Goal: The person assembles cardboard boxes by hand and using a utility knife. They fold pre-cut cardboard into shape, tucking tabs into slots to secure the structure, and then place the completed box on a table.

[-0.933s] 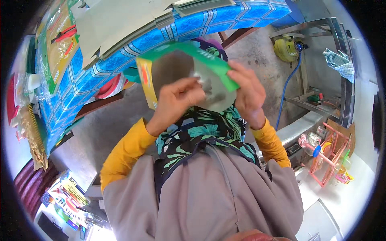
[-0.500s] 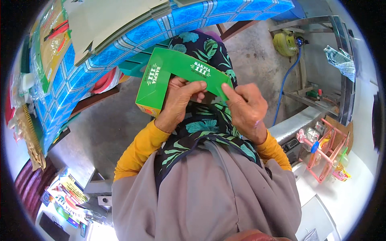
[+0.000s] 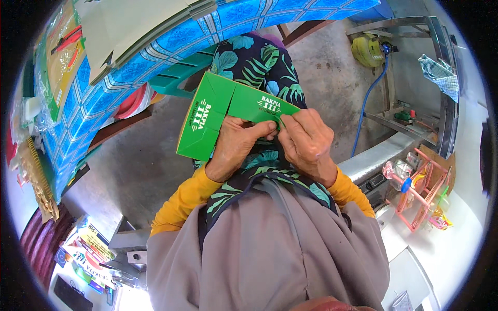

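A green cardboard box (image 3: 205,96), partly folded, is held up over my lap above a dark leaf-patterned cloth (image 3: 270,62). One folded wall stands at its left, and a long panel runs from there to the right. My left hand (image 3: 236,139) grips the lower edge near the inner corner, its thumb pointing right along the panel. At the panel's right end, my right hand (image 3: 307,141) pinches the edge between thumb and curled fingers. The two thumbs are close together. The far side and inside of the box are mostly hidden.
Ahead stands a table with a blue patterned cloth (image 3: 179,39), bearing stacked grey flat card sheets (image 3: 129,26) and plastic-wrapped packs (image 3: 62,57). A green plastic stool (image 3: 181,72) is beneath its edge. To the right are a gas cylinder (image 3: 368,51), a blue hose (image 3: 371,109) and a pink rack (image 3: 417,189).
The box has tilted, so its left wall shows more of its face. My right hand has moved left and down, closer to my left hand, and its fingers have curled in on the panel's end.
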Demonstrator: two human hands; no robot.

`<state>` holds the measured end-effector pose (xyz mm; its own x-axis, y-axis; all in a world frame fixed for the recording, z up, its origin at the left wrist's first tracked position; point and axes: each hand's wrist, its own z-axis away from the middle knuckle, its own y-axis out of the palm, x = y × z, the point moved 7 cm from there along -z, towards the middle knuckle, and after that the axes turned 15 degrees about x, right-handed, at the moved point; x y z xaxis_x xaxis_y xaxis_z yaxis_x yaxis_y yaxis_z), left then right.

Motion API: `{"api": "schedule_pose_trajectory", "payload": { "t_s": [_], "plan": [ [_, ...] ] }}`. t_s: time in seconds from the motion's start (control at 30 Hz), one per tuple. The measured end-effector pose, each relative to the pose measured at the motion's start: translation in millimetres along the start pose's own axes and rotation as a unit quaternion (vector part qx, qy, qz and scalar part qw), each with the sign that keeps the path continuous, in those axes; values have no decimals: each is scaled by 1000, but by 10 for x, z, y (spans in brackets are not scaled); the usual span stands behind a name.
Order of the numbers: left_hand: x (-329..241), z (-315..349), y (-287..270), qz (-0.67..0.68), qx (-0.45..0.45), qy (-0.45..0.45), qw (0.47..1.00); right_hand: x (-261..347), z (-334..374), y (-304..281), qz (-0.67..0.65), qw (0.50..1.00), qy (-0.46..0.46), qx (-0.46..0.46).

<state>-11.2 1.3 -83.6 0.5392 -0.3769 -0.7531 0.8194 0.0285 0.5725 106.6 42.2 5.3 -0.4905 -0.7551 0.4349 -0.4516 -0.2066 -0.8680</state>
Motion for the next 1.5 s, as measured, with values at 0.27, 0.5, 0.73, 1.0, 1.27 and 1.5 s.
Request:
{"api": "schedule_pose_trajectory", "payload": {
  "t_s": [0.27,0.5,0.73,1.0,1.27,1.5],
  "plan": [
    [34,47,-26,-37,28,-11,999,-69,-22,98,-5,998,-8,62],
    [-120,-43,-49,-437,18,124,891,-202,-122,7,-107,992,23,62],
    [555,-326,-284,-13,-3,61,998,-330,-5,217,-187,982,37,4],
    [-79,-255,-83,-257,-25,-12,966,-551,-306,-21,-125,992,-9,-18],
    [-1917,-39,194,-786,-33,255,562,-351,-1510,-768,-174,940,-263,130],
    [-1378,-280,-387,-542,143,-4,828,-393,-1662,-316,-301,898,-189,260]
  ]
}}
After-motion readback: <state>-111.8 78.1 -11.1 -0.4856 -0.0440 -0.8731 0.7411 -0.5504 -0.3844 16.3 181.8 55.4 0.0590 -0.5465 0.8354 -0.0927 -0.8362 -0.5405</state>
